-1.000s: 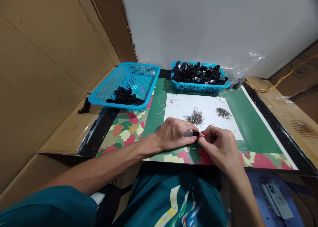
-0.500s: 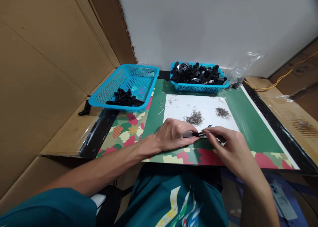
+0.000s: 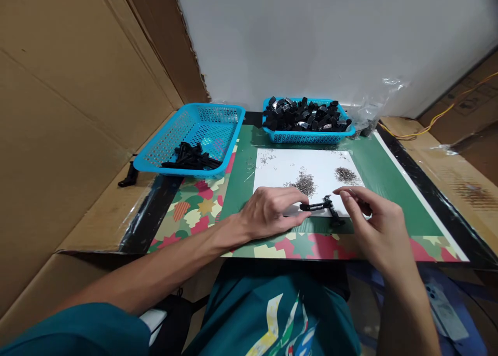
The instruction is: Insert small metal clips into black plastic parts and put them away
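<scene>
My left hand rests on the white sheet, its thumb and fingertips pinched on the left end of a slim black plastic part. The part has two parallel bars and a crosspiece at its right end. Just right of that crosspiece is my right hand, apart from it, with thumb and index finger close together and the other fingers curled. Whatever may be between those fingertips is too small to make out. Beyond the hands lie a pile of tiny metal pieces and a second small pile.
A blue basket at left holds black sticks. Another blue basket at the back is heaped with black pieces. A clear plastic bag stands beside it. One black part lies on the cardboard at left.
My right hand has drawn back to the right, off the black part, uncovering its crosspiece. My left hand keeps its grip. The view has shifted slightly.
</scene>
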{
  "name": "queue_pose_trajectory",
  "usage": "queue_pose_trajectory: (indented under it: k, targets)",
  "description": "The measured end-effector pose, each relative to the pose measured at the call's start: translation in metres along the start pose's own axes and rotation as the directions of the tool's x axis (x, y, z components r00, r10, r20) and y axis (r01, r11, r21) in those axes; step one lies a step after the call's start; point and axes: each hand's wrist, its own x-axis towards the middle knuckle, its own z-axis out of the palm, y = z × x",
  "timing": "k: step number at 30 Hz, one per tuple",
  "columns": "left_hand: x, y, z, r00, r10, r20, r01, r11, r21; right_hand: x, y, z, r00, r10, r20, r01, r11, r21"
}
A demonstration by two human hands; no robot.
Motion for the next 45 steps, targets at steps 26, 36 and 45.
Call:
queue_pose_trajectory:
  k: [26, 36, 45]
  targets:
    - [0.008, -0.001, -0.004, 0.953, -0.26, -0.154, 0.231, 0.956, -0.183, 0.025, -0.003, 0.031, 0.95, 0.028, 0.312, 0.062, 0.959, -0.276]
    - [0.006, -0.003, -0.004, 0.953, -0.239, -0.185, 0.193, 0.953, -0.232, 0.026, -0.005, 0.026, 0.938, 0.034, 0.345, 0.004, 0.994, -0.109]
    - [0.005, 0.002, -0.009, 0.952, -0.14, -0.273, 0.065, 0.962, -0.265, 0.001, -0.019, 0.026, 0.894, -0.436, -0.105, 0.431, 0.9, -0.07]
